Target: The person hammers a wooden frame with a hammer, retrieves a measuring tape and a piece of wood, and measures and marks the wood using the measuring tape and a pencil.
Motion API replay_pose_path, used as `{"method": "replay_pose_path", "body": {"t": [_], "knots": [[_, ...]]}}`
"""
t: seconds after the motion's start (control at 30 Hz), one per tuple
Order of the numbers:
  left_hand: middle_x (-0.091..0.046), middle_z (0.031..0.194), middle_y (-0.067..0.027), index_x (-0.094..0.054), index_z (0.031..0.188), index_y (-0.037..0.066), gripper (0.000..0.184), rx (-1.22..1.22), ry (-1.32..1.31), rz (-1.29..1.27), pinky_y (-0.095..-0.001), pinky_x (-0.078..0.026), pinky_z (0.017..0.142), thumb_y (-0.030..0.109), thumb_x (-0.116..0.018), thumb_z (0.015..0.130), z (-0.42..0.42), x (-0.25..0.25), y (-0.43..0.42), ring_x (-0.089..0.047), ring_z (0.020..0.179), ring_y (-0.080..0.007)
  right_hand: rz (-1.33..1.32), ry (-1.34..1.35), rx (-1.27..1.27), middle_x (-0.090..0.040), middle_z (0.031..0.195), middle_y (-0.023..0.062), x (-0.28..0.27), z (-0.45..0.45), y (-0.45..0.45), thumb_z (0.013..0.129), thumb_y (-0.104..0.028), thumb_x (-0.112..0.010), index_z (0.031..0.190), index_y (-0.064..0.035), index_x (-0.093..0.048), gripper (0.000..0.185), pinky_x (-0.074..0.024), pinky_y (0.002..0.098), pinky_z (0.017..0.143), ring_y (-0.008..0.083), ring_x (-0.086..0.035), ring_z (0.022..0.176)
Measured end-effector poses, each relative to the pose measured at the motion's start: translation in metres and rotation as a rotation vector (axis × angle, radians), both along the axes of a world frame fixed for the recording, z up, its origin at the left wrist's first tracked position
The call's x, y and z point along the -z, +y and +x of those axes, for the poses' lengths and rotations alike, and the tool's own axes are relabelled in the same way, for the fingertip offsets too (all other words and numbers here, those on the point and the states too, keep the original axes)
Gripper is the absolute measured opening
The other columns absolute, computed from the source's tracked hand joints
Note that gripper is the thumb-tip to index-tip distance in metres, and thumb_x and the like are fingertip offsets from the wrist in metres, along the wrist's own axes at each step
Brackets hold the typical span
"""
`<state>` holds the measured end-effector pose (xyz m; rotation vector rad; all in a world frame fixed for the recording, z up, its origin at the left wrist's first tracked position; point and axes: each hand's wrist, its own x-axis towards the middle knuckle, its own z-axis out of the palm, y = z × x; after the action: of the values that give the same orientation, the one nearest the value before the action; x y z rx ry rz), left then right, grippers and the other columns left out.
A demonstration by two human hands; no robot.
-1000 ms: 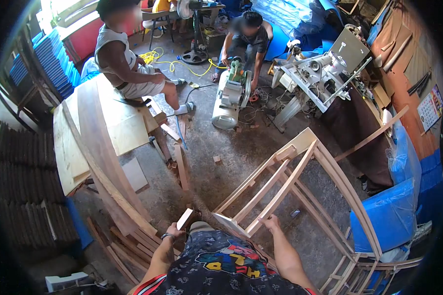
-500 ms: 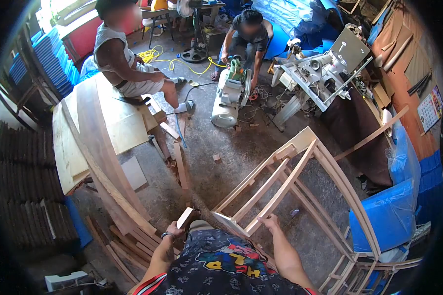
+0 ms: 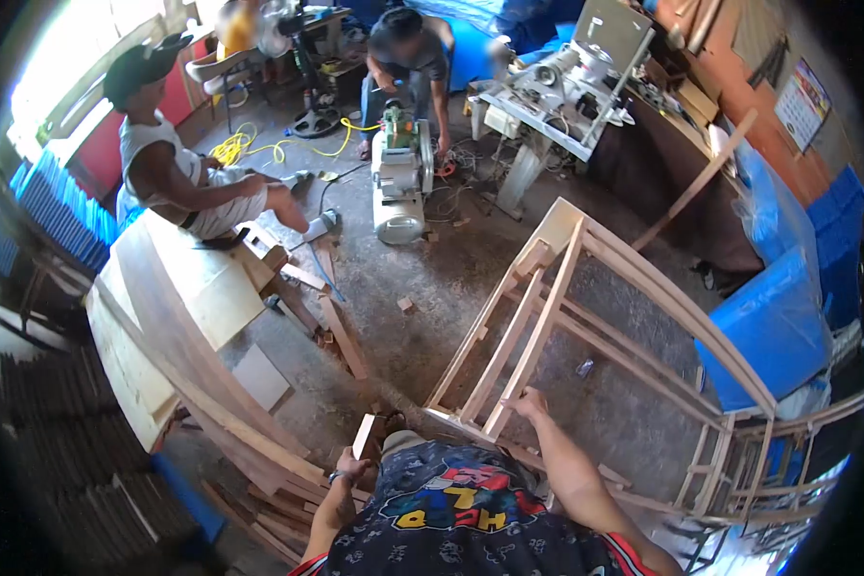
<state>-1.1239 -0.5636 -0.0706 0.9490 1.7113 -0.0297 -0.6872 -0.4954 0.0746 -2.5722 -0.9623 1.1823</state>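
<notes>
My left hand is closed around a short, pale wooden block, held upright beside my left hip. To my right stands a large open wooden frame made of long, slightly curved slats and crosspieces. My right hand grips one of its slats near the end closest to me. Part of the frame's near end is hidden behind my shirt and right arm.
An air compressor stands ahead, with a crouching person handling it. Another person sits at left beside plywood sheets. Wood offcuts lie on the floor. Blue wrapped panels lean at right, and a machine stands behind.
My view has turned to the right, so the people, compressor and plywood appear farther left. Both hands keep their hold on the block and the frame.
</notes>
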Motion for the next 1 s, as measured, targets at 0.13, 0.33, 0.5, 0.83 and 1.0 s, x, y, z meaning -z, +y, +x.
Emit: {"method": "replay_pose_path", "body": {"t": [0.13,0.33,0.5,0.83,1.0], "knots": [[-0.055,0.077,-0.0088,-0.050,0.095,0.004,0.050,-0.034,-0.028,0.083,-0.0290,-0.044,0.060,0.023,-0.069,0.053,0.005,-0.021,0.002,-0.053,0.068,-0.0183,0.016,-0.004,-0.007,-0.061,0.086,0.0109,-0.002,0.005,-0.001,0.050,-0.031,-0.076,0.087,-0.0045,-0.060,0.048,-0.0445,0.0307,0.070,0.0203,-0.058,0.079],[-0.057,0.090,-0.0138,-0.046,0.105,0.003,0.060,0.033,-0.003,0.018,-0.0308,-0.046,0.067,0.023,-0.069,0.053,-0.016,0.031,-0.004,-0.057,0.078,-0.0230,0.079,0.011,0.016,-0.061,0.087,0.0123,0.023,0.012,-0.011,0.049,-0.035,-0.076,0.090,-0.0042,-0.059,0.054,-0.0445,0.0319,0.071,0.0211,-0.058,0.080],[-0.057,0.085,-0.0106,-0.047,0.100,0.003,0.055,0.016,-0.048,0.104,-0.0291,-0.044,0.064,0.021,-0.070,0.054,-0.015,0.047,-0.011,-0.054,0.074,-0.0201,0.061,0.075,0.037,-0.061,0.087,0.0119,-0.030,-0.003,-0.002,0.049,-0.034,-0.076,0.090,-0.0042,-0.059,0.053,-0.0446,0.0322,0.071,0.0207,-0.058,0.079],[-0.057,0.092,-0.0116,-0.047,0.103,0.002,0.060,-0.061,-0.065,0.091,-0.0290,-0.042,0.076,0.023,-0.069,0.052,0.005,-0.001,-0.013,-0.054,0.086,-0.0223,0.044,0.038,0.063,-0.062,0.080,0.0090,0.027,0.012,-0.010,0.049,-0.034,-0.077,0.086,-0.0047,-0.059,0.050,-0.0462,0.0305,0.065,0.0185,-0.059,0.071],[-0.057,0.091,-0.0108,-0.048,0.102,0.002,0.059,-0.052,-0.003,0.049,-0.0281,-0.042,0.075,0.024,-0.069,0.051,0.006,-0.009,-0.012,-0.054,0.085,-0.0210,0.067,0.035,0.048,-0.062,0.079,0.0091,0.021,0.010,-0.009,0.049,-0.034,-0.077,0.085,-0.0040,-0.059,0.049,-0.0460,0.0307,0.064,0.0186,-0.058,0.070]]}}
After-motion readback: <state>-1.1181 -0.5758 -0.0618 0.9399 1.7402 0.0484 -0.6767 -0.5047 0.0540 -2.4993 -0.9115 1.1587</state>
